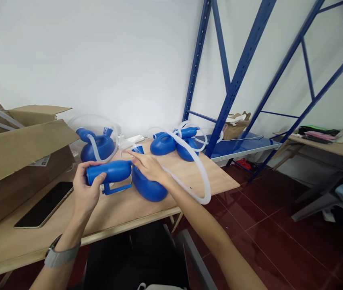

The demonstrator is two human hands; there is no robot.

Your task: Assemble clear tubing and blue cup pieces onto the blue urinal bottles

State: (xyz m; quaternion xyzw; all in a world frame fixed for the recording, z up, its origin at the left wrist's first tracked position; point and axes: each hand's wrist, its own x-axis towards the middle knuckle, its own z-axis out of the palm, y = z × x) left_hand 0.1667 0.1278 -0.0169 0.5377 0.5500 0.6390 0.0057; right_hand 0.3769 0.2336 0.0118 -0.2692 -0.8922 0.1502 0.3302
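While the left hand [85,189] gripped the smooth cylindrical neck of the blue plastic bottle [149,187], the right hand [147,166] lay loosely spread on its rounded body, mid plywood table [123,213]. A translucent hose [201,177] looped toward four o'clock, and a glossy black phone [46,203] lay at eight o'clock.

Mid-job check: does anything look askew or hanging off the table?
Yes: the clear tube loops past the front edge of the table, unsupported in the air, beside the right hand. The left hand grips the blue bottle by its neck. Nothing looks spilled or broken.
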